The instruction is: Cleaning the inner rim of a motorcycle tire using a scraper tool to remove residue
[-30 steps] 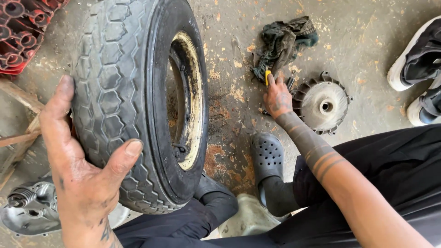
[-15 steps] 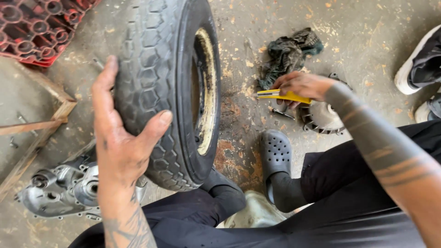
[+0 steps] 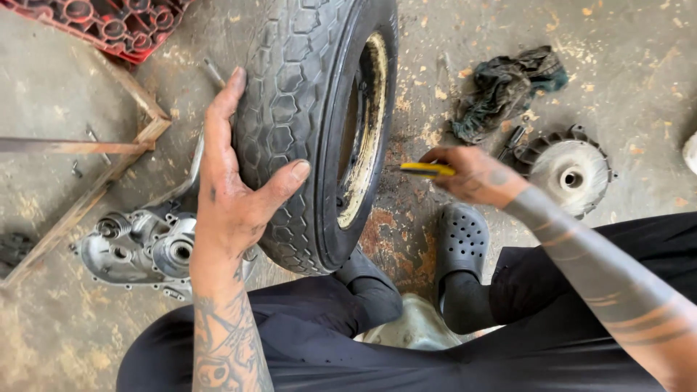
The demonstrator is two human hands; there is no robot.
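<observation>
Two hands share the work on one small wheel. The left hand [image 3: 232, 196] lies spread over the tread of the tyre [image 3: 305, 123], fingers reaching over the far side and thumb hooked on the near edge, so the wheel stands upright on the concrete floor [image 3: 624, 43] with its lower edge against the person's leg. That grip looks meant to stop the wheel from rolling or tipping while the open side of its worn, yellowish rim [image 3: 367, 131] faces right.

The right hand [image 3: 472, 176] is closed around a yellow-handled tool [image 3: 427, 170], held level with its tip pointing left toward the rim, just beside it; whether the tip touches the metal I cannot tell.

On the floor to the right lies a round finned metal part [image 3: 570, 168], and beyond it a dark crumpled rag [image 3: 508, 87], both within arm's reach. On the left rests a silver engine casing [image 3: 138, 247], partly behind the left wrist. A red crate [image 3: 109, 25] sits at the far left corner; no labels or signs show anywhere.
</observation>
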